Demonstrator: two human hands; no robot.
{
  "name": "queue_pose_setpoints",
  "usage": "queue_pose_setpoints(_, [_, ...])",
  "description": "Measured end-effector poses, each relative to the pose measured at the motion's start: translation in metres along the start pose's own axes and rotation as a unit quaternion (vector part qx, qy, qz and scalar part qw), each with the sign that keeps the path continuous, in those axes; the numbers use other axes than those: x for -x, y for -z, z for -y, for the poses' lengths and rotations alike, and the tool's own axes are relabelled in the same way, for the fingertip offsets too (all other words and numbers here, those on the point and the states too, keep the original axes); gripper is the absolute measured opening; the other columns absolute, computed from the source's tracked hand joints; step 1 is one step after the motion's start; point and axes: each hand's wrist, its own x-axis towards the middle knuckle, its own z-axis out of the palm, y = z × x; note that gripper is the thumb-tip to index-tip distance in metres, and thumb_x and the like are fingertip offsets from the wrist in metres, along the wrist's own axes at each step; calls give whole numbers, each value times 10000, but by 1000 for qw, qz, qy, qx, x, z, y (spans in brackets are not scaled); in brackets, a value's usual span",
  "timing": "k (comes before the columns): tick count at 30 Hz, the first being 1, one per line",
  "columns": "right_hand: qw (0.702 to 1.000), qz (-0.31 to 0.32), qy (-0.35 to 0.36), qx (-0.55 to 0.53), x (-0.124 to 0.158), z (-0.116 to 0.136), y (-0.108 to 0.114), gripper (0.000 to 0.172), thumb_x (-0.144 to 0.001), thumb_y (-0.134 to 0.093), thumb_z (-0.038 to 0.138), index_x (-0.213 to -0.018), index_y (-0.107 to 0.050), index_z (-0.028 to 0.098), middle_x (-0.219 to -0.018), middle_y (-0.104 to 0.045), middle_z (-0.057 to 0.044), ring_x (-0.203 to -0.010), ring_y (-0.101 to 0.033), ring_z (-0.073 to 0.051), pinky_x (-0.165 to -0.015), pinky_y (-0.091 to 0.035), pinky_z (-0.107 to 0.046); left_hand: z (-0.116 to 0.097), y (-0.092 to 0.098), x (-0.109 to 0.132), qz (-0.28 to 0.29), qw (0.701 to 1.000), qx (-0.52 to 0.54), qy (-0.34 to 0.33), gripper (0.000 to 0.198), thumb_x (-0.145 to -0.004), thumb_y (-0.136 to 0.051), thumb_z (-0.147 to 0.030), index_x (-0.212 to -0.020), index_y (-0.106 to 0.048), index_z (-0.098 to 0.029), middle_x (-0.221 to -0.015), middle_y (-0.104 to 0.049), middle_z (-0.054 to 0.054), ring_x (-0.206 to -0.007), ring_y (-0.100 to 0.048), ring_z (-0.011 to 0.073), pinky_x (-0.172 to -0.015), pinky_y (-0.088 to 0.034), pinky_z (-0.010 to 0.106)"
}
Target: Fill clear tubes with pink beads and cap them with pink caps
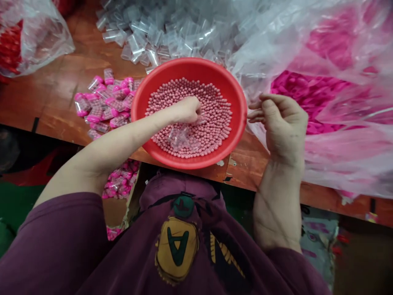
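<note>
- The left hand (pixel 188 110) reaches in over the red basin, its fingers curled closed and pointing down at the beads; a clear piece shows by the fingertips, but whether it is gripped I cannot tell.
- The right hand (pixel 281 119) is just beside the basin's right rim, fingers bent and pointing left, thumb close to them; I cannot tell whether anything is pinched there.
- The beads (pixel 211 102) are small, round and dull pink, spread in a thick layer across the basin floor.
- The red basin (pixel 184 163) is round and wide, standing at the near edge of the wooden table (pixel 46 90); some clear tubes (pixel 181 137) lie on the beads, toward its near side.
- Left of the basin is a pile of filled tubes (pixel 104 100), clear-walled with bright pink ends, pink beads showing inside.
- Beyond the basin, a large heap of clear tubes (pixel 172 28) covers the far side.
- On the right, a translucent bag (pixel 353 159) holds bright pink pieces (pixel 310 94).
- At far left, a clear bag (pixel 52 37) holds red pieces (pixel 10 45).
</note>
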Motion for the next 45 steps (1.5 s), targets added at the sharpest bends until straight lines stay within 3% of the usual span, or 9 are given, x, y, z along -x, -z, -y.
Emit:
queue_pose_setpoints(5, [991, -25, -87, 97, 37, -48, 39, 327, -952, -745, 527, -1147, -778, 266, -975, -814, -47, -768, -705, -196, -786, -616, -423, -7, -12, -12, 11, 999, -41, 14, 137, -886, -729, -219, -901, -847, -150, -692, -665, -6, -734, -589, 167, -668, -383, 290])
queue_pose_setpoints(11, [945, 147, -58, 286, 85, -70, 0, 341, -970, -694, 421, -1214, -777, 197, -1178, -776, -143, -985, -732, -289, -918, -639, -494, -20, -21, -7, 27, 994, -108, 9, 266, -930, -721, -231, -1092, -888, -104, -1043, -841, 134, -965, -744, 250, -834, -516, 322])
queue_pose_setpoints(17, [921, 87, -32, 379, 99, -81, -10, 308, -1053, -543, 356, -1199, -764, 199, -1121, -723, -155, -984, -702, -322, -903, -637, -513, -25, -12, -5, -16, 978, -206, 28, 467, -953, -532, -47, -1325, -810, 3, -1378, -762, 270, -1229, -758, 342, -1024, -568, 400])
queue_pose_setpoints(22, [949, 57, -17, 311, 95, -89, 4, 255, -1013, -591, 395, -1108, -756, 226, -1022, -705, -116, -928, -682, -302, -921, -632, -511, -37, -37, -26, -29, 998, -56, -11, 357, -878, -641, -62, -1167, -851, -67, -1312, -784, 190, -1194, -724, 313, -1081, -541, 401])
queue_pose_setpoints(28, [959, 47, -56, 273, 91, -74, 12, 198, -982, -640, 462, -1011, -697, 275, -960, -753, -86, -843, -689, -281, -825, -613, -475, -37, -40, -26, -56, 988, 142, -30, 226, -777, -750, -165, -982, -824, -107, -931, -785, 72, -899, -696, 235, -868, -532, 351])
queue_pose_setpoints(31, [979, -43, -112, 167, 83, -62, 24, 281, -903, -756, 540, -1017, -672, 298, -894, -739, -45, -749, -666, -254, -736, -573, -439, -29, -25, 0, -94, 937, 334, -41, 209, -762, -737, -136, -957, -813, -135, -917, -775, 29, -900, -690, 172, -915, -533, 311])
queue_pose_setpoints(36, [986, -140, -88, -28, 52, -32, 23, 386, -746, -944, 518, -956, -666, 353, -755, -621, 12, -557, -473, -192, -530, -367, -380, -27, -13, 53, -37, 780, 624, -22, 123, -887, -800, -218, -1000, -804, -168, -1042, -789, 60, -964, -725, 144, -928, -586, 309])
queue_pose_setpoints(41, [994, -69, 11, -84, 28, 2, -23, 390, -769, -940, 524, -1031, -698, 365, -812, -661, -15, -628, -583, -236, -598, -528, -456, -40, -28, 85, -15, 630, 775, 39, 169, -1055, -684, -249, -1137, -802, -161, -1131, -842, 152, -1003, -812, 217, -820, -630, 328])
queue_pose_setpoints(45, [997, 35, 66, 27, 34, 21, -68, 319, -1012, -700, 590, -1215, -716, 345, -970, -739, -36, -842, -746, -272, -822, -672, -517, -48, -36, 95, -41, 579, 810, 86, 186, -1074, -625, -186, -1176, -779, -166, -1152, -855, 133, -958, -823, 209, -768, -618, 306])
